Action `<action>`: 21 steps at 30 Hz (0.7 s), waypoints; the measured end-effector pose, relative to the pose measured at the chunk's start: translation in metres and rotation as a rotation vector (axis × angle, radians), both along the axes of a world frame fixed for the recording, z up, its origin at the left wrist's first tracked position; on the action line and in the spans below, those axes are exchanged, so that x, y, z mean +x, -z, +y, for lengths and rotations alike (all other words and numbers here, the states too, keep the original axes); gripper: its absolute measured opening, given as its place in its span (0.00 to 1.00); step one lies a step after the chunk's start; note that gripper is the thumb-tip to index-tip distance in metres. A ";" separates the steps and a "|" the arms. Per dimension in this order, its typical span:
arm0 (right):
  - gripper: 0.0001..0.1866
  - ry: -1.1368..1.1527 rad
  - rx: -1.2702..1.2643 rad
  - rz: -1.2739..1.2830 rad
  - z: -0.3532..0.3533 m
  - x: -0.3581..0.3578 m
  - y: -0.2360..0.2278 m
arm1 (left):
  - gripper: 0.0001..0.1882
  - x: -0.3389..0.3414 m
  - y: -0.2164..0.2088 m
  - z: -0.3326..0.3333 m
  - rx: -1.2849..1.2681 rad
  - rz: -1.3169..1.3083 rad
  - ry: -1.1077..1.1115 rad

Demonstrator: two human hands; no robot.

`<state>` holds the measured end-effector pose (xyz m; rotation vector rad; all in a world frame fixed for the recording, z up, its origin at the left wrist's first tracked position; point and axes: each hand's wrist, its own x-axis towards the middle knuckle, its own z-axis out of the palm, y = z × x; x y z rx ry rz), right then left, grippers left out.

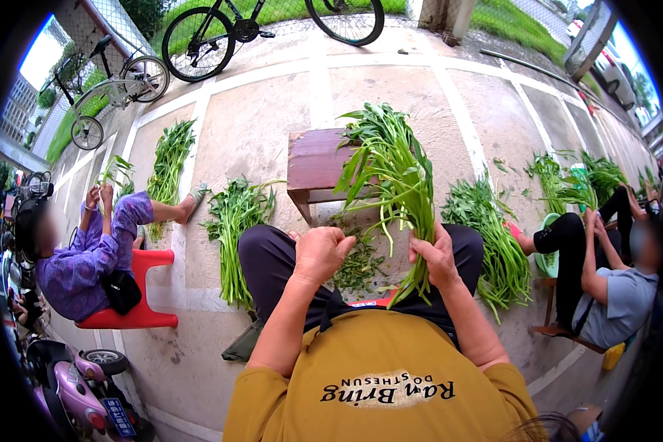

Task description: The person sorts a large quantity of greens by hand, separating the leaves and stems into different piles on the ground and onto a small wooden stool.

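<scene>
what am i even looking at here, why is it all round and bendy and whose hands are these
There is no machine here. The single picture comes from a wide fisheye camera worn on a person's head, looking down, which is why straight lines curve toward the edges. The two bare forearms coming up from the bottom belong to that person, who sits outdoors on a paved floor.

The right hand grips a bunch of long green leafy stalks near its base. The left hand is closed beside it, pinching something too small to tell. Plucked green scraps lie between the knees, a small brown stool stands in front, and more bundles of greens lie around. Two other seated people work at the sides; bicycles stand behind.
</scene>
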<state>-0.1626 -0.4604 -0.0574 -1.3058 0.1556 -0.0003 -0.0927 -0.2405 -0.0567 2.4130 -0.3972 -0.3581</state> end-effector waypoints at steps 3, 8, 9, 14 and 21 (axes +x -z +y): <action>0.16 -0.028 -0.030 -0.004 0.003 -0.001 -0.002 | 0.06 0.003 -0.025 -0.008 -0.550 -0.196 -0.076; 0.16 -0.047 -0.050 -0.017 0.009 0.000 -0.005 | 0.14 0.027 -0.041 -0.031 -0.544 -0.572 -0.081; 0.16 -0.056 -0.066 -0.024 0.009 0.000 -0.007 | 0.14 0.032 -0.040 -0.033 -0.499 -0.606 -0.106; 0.16 -0.063 -0.073 -0.023 0.007 -0.003 -0.006 | 0.10 0.047 -0.030 -0.039 -0.409 -0.734 -0.123; 0.17 -0.059 -0.068 -0.021 0.007 -0.003 -0.007 | 0.06 0.046 -0.029 -0.038 -0.432 -0.686 -0.147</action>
